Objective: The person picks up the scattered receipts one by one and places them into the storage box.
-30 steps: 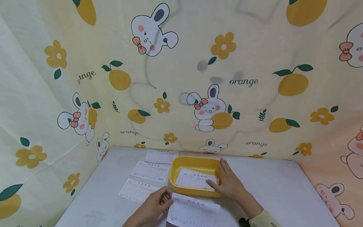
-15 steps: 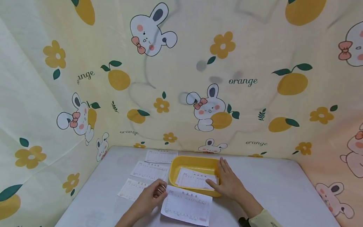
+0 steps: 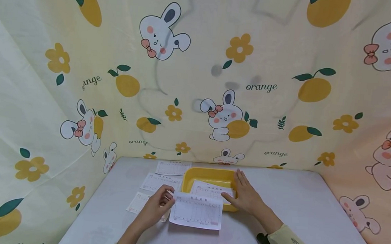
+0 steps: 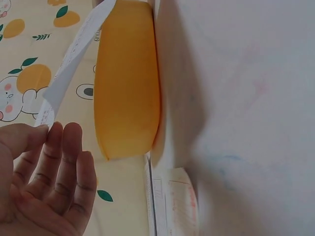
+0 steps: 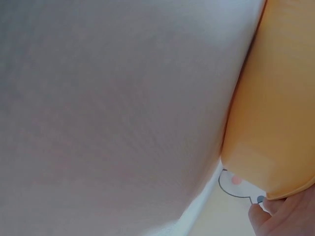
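Observation:
My left hand (image 3: 157, 207) pinches the left edge of a printed white sheet (image 3: 196, 212), raised in front of the yellow tray (image 3: 192, 172) and overlapping its near side. In the left wrist view, thumb and fingertips of the hand (image 4: 51, 182) meet on the sheet (image 4: 74, 61), beside the tray's wall (image 4: 128, 83). My right hand (image 3: 249, 195) rests on the tray's right rim with fingers extended and thumb over the inside; the right wrist view shows part of that hand (image 5: 288, 214) at the tray's corner (image 5: 275, 108). Another printed sheet (image 3: 211, 190) lies inside the tray.
Left of the tray, three printed sheets lie in a column on the white table (image 3: 294, 216): a far one (image 3: 173, 168), a middle one (image 3: 158, 182) and a near one (image 3: 137, 202), partly behind my left hand. A patterned curtain (image 3: 267, 115) stands behind the table.
My left hand has moved up and to the left with its sheet, which now covers part of the tray's front. The right hand has stayed on the rim.

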The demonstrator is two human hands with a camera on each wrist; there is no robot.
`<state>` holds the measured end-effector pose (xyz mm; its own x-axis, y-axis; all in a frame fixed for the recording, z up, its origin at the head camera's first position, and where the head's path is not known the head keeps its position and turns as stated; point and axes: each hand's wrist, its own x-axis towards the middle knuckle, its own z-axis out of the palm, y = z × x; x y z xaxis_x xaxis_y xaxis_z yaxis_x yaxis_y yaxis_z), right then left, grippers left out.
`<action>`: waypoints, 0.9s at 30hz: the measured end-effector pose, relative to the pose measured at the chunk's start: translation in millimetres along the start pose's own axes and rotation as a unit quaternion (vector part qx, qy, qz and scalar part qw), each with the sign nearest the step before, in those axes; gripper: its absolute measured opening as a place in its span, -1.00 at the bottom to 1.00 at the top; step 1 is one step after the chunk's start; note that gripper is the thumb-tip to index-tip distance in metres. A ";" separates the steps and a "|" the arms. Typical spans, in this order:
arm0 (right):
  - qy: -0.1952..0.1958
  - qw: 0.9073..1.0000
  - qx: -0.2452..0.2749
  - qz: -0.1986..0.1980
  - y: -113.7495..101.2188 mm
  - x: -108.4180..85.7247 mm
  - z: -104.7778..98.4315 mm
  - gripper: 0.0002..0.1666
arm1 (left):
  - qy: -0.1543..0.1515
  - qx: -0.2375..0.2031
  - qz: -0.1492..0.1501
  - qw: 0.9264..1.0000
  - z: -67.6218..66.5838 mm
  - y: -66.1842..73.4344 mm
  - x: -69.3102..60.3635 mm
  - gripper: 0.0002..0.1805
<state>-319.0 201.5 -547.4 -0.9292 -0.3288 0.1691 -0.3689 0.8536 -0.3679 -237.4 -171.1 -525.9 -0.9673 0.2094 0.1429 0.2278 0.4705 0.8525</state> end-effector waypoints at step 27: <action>-0.009 1.000 0.004 0.003 1.0 0.5 0.0 0.40 | 0.091 -0.034 0.021 0.995 -13.8 1.6 26.6 -0.66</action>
<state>-319.8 202.1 -547.7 -0.9318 -0.3304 0.1505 -0.3630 0.8528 -0.3753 -264.3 -176.7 -513.8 -0.9628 0.0662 0.2619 0.2659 0.4040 0.8753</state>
